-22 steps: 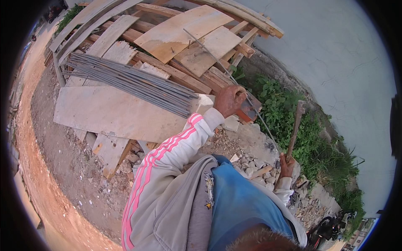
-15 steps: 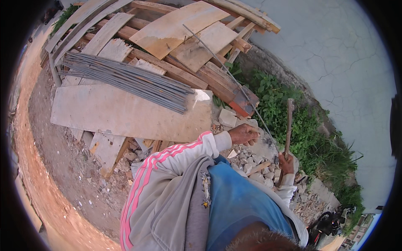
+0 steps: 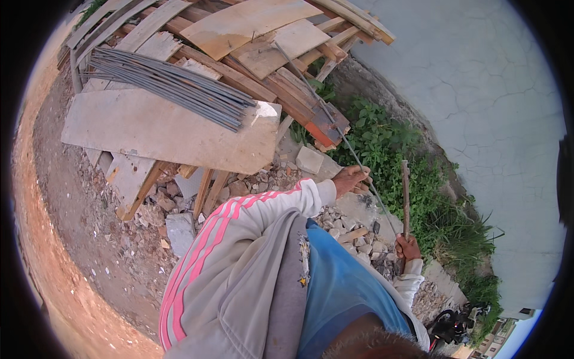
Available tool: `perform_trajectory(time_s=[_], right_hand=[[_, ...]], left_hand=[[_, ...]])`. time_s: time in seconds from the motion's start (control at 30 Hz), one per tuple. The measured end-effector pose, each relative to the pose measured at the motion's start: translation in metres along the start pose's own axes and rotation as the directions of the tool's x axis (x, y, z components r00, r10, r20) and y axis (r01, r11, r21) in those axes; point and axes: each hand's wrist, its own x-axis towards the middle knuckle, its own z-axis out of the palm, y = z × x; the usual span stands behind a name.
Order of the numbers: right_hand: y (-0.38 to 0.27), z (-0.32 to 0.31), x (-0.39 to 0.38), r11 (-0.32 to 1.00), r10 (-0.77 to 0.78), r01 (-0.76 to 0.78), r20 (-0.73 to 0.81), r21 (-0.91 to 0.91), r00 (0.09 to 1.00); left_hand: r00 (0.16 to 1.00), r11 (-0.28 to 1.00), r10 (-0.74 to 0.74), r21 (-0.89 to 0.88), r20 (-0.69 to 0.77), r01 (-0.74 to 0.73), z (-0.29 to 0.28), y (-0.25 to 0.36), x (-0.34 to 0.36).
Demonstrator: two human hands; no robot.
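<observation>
A long thin grey metal rod (image 3: pixel 327 112) slants from the wood pile down toward my right hand. My left hand (image 3: pixel 351 180), in a white sleeve with pink stripes, has its fingers closed around the rod near its lower half. In my right hand (image 3: pixel 408 247) is a brown wooden stick (image 3: pixel 406 197), gripped low with most of its length standing up above the fist. The rod's lower end reaches the fingers of that same hand; whether they pinch it too, I cannot tell.
Several metal rods (image 3: pixel 173 87) lie bundled on a broad board (image 3: pixel 167 128), beside stacked planks (image 3: pixel 251 30). Broken rubble (image 3: pixel 359 239) covers the ground before me. Green plants (image 3: pixel 388 140) grow along a cracked pale wall (image 3: pixel 466 102). A dark motorcycle (image 3: pixel 448 326) shows at lower right.
My left hand has moved from beside the rod onto it and closed around it. The wood pile has shifted left and up in the picture. My right hand still grips the stick.
</observation>
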Motion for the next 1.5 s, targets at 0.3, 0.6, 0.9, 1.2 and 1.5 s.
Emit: perform_trajectory(time_s=[0.3, 0.6, 0.9, 1.2, 1.5], right_hand=[[0.060, -0.036, -0.014, 0.998, -0.054, 0.054, -0.030, 0.025, 0.998], [0.077, -0.067, -0.017, 0.998, -0.046, 0.046, -0.006, 0.049, 0.999], [0.140, -0.007, -0.028, 0.969, -0.036, 0.032, 0.013, 0.245, 0.999], [0.144, -0.006, -0.031, 0.964, -0.036, 0.028, 0.027, 0.265, 0.999], [0.035, -0.046, 0.003, 0.993, -0.117, 0.112, 0.120, 0.049, 0.986]], left_hand=[[0.973, 0.986, 0.105, -0.103, -0.205, -0.128, 0.050, -0.056, 0.010], [0.966, 0.992, 0.122, -0.013, -0.228, -0.128, 0.090, -0.080, 0.014], [0.998, 0.998, -0.055, 0.010, 0.019, 0.055, 0.094, -0.110, -0.012], [0.998, 1.000, -0.015, -0.003, 0.054, 0.015, 0.087, -0.121, -0.013], [0.975, 0.971, 0.198, -0.112, -0.104, -0.210, 0.087, -0.096, 0.016]])
